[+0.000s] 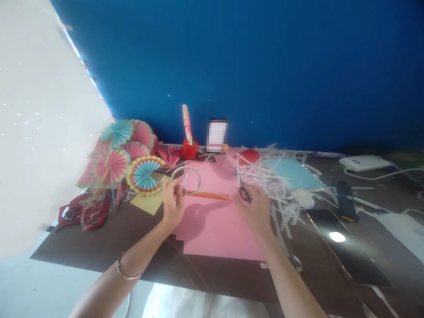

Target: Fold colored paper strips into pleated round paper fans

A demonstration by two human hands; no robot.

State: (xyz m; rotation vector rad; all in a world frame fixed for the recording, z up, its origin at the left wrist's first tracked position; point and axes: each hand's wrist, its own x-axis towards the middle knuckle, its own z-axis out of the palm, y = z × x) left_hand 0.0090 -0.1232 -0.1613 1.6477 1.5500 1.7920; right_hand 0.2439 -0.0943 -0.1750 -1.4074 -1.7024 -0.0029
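Note:
My left hand (pixel 172 203) is closed, pinching one end of a narrow orange folded paper strip (pixel 210 195). A thin pale ring (pixel 199 179), which looks like a roll of tape, stands at its fingertips, with a short white piece beside it. My right hand (pixel 253 207) is closed around black-handled scissors (pixel 245 194), and its fingers are at the strip's other end; whether they grip it is hard to tell. Both hands are above pink paper sheets (pixel 218 238), where their shadow falls. Pleated paper fans (pixel 147 176) lie left of my left hand.
White paper strips (pixel 285 212) are scattered to the right. Beyond them lie a light blue packet (pixel 291 172), a dark phone-like slab (pixel 351 251) and a white device with a cable (pixel 366 163). A red holder (pixel 189 149) stands at the back by the blue wall (pixel 251 66).

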